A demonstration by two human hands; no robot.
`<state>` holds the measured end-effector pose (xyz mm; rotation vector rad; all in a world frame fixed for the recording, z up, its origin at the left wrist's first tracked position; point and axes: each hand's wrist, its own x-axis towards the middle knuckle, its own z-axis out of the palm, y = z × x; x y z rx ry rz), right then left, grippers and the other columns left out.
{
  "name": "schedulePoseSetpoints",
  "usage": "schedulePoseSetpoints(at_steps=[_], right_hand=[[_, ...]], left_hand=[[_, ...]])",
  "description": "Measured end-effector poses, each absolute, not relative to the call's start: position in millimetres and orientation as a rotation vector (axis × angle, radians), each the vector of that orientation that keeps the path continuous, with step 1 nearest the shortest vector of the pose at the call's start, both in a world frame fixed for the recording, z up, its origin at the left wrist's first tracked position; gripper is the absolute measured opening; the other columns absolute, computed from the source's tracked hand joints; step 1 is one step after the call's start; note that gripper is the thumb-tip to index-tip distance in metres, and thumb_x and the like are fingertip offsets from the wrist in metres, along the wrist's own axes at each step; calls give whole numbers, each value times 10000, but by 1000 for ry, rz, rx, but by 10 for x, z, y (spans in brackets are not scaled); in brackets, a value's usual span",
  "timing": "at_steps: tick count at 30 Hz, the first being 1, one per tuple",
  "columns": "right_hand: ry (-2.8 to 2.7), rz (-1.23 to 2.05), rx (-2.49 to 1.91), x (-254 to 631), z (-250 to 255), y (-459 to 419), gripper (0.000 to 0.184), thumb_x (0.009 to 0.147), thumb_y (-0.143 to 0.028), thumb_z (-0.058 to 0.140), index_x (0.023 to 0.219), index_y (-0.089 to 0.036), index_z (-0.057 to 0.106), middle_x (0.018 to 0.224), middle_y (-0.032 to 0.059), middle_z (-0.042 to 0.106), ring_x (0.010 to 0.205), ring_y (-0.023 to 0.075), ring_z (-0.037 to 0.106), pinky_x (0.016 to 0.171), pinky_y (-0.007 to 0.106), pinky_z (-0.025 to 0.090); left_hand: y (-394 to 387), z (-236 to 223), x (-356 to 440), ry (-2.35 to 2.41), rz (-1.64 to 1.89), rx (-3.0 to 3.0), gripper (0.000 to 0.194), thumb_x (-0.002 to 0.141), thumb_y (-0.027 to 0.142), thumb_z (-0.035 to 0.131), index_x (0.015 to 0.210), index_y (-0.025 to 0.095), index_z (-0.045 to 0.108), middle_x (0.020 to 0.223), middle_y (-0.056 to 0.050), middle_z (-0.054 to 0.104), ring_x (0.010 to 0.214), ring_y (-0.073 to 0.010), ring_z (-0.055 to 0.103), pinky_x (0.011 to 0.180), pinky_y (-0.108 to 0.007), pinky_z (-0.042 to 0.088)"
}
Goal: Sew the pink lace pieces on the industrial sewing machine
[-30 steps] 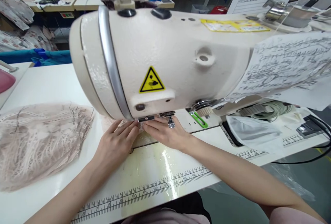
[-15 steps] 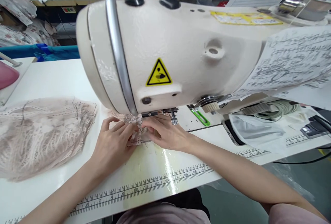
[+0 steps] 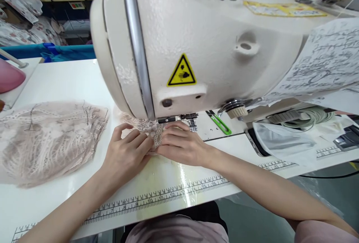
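Item one: a lace piece (image 3: 140,123), pale pink and openwork, lying on the white tabletop (image 3: 70,74), partly beneath the sewing machine head (image 3: 182,41) and partly between the two hands

Item two: left hand (image 3: 126,153), its fingers curling close together and its tips bearing on the lace; whether thumb and finger are pinching a fold, one cannot tell (the knuckles are hiding it)

Item three: right hand (image 3: 182,144), bending its fingers side by side, reaching in beside the metal fittings (image 3: 193,123) and covering the other side of the lace; its thumb is not showing clearly, so a pinch cannot be told

Condition: handling appears to be in progress, with the lace lying loosely gathered rather than set aside; no finished edge is showing, and how much is done or left is remaining unclear

Orientation: the visible part is running obliquely, from the far left under the machine head towards the person's side; a dotted band is pointing roughly towards the person between the fingers, while the full outline, and so the true long axis, is hiding from view

Adjacent: a larger lace bundle (image 3: 50,142) is resting apart at the left, and green snips (image 3: 220,123) are lying beyond the right hand
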<state>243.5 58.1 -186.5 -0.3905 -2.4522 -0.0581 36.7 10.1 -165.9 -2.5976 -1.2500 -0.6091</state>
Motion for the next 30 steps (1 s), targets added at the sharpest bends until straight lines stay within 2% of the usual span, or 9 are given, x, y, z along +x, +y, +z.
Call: schedulePoseSetpoints(at_steps=[4, 6, 13, 19, 24, 30], right_hand=[[-2450, 9, -388, 2453, -1842, 573, 62, 918, -251, 609, 874, -224, 642, 862, -28, 676, 933, 129, 585, 816, 284, 510], [-2456, 11, -375, 2449, -1871, 569, 64, 919, -249, 609, 868, -216, 629, 917, -23, 686, 996, 133, 591, 843, 292, 510], [-2427, 24, -301, 2456, -1902, 576, 100, 860, -94, 621, 826, -189, 615, 835, -47, 692, 889, 103, 630, 830, 272, 523], [-2435, 32, -305, 2504, -1784, 604, 96, 866, -161, 656, 778, -190, 629, 765, -44, 689, 799, 108, 632, 796, 292, 546], [-2468, -94, -287, 2523, -1770, 604, 115, 872, -125, 622, 778, -184, 653, 756, -37, 684, 791, 112, 619, 759, 282, 546], [-2484, -236, -238, 2594, -1703, 647, 201, 856, -119, 639, 670, -184, 604, 677, -46, 629, 734, 92, 587, 775, 253, 532]], left_hand=[[101, -1606, 367, -1144, -559, -2557, 219, 889, 123, 532, 688, 206, 506, 592, 50, 554, 601, -134, 519, 833, -356, 405], [94, -1601, 377, -1115, -560, -2544, 237, 898, 130, 532, 672, 200, 507, 581, 50, 533, 594, -130, 499, 815, -347, 411], [74, -1627, 375, -1077, -555, -2540, 255, 893, 110, 543, 652, 185, 505, 589, 38, 512, 609, -134, 481, 784, -340, 422], [80, -1633, 363, -1056, -557, -2562, 256, 892, 95, 553, 650, 175, 523, 596, 29, 522, 609, -134, 483, 792, -357, 437], [98, -1636, 349, -901, -664, -2638, 113, 861, 107, 631, 760, 152, 611, 692, 11, 645, 681, -147, 567, 795, -362, 471], [134, -1606, 280, -779, -658, -2695, 103, 839, 44, 638, 775, 124, 650, 668, -3, 663, 670, -150, 602, 765, -370, 501]])
